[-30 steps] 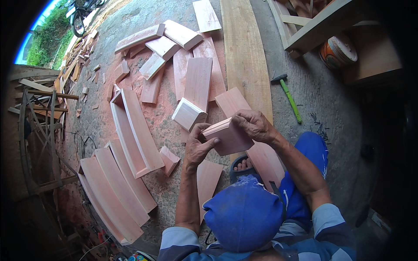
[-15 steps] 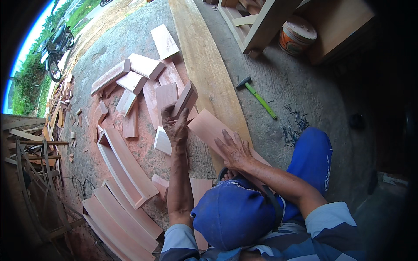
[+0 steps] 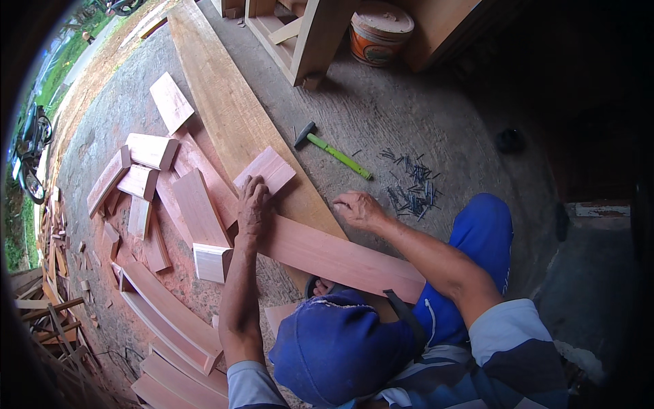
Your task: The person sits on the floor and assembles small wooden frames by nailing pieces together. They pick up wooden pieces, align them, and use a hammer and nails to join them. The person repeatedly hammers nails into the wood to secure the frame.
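Observation:
My left hand (image 3: 253,208) grips a short wooden board (image 3: 269,168), standing against the far-left end of a long reddish board (image 3: 340,258). That long board slants down to my lap, between my knees. My right hand (image 3: 361,210) is raised off it, fingers loosely bent and apart, with nothing visible in them. Beyond that hand lies a hammer (image 3: 335,154) with a green handle and dark head. A scatter of dark nails (image 3: 412,184) is on the concrete to its right.
A wide plank (image 3: 225,82) runs along the floor under my work. Left of it are several cut wood blocks (image 3: 151,151) and narrow box-like frames (image 3: 170,317). A wooden frame (image 3: 320,34) and a lidded bucket (image 3: 380,37) stand at the back. Scrap wood (image 3: 58,262) lies far left.
My left hand has brought the short board rightward against the long board's end. My right hand has lifted off the long board toward the hammer and nails. The view has shifted right.

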Demonstrator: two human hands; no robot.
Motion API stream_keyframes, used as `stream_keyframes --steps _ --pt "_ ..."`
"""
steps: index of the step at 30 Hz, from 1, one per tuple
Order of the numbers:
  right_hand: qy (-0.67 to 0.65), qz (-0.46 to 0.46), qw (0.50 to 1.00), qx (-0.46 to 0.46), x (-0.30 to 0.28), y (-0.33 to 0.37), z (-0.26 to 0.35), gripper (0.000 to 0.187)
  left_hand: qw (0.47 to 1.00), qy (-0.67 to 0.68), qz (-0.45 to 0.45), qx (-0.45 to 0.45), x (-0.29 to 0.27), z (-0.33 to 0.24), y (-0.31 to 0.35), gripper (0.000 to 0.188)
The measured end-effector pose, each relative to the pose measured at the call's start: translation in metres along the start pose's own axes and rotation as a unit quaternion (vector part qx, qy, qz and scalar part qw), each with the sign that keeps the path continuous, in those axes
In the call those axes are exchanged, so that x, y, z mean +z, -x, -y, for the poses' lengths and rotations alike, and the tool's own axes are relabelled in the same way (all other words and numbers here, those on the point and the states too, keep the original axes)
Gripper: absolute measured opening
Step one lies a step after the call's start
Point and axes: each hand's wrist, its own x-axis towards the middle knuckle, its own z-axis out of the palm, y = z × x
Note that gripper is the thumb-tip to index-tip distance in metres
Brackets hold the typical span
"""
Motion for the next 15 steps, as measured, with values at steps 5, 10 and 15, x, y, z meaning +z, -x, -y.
stream_keyframes --steps 5,10,15 --pt "-0.028 -0.281 0.928 0.243 -0.070 -0.018 -0.134 0.025 0.998 0.040 0.017 -0.042 0.016 -0.012 -0.015 0.028" --pt "0.027 -0.175 0.953 0.244 -0.068 -0.014 -0.124 0.029 0.995 -0.015 -0.019 -0.092 0.004 0.013 -0.006 0.029" --pt "0.157 -0.210 0.937 0.231 -0.035 -0.017 -0.147 0.027 0.985 -0.124 -0.057 -0.101 0.003 -0.007 -0.013 0.026"
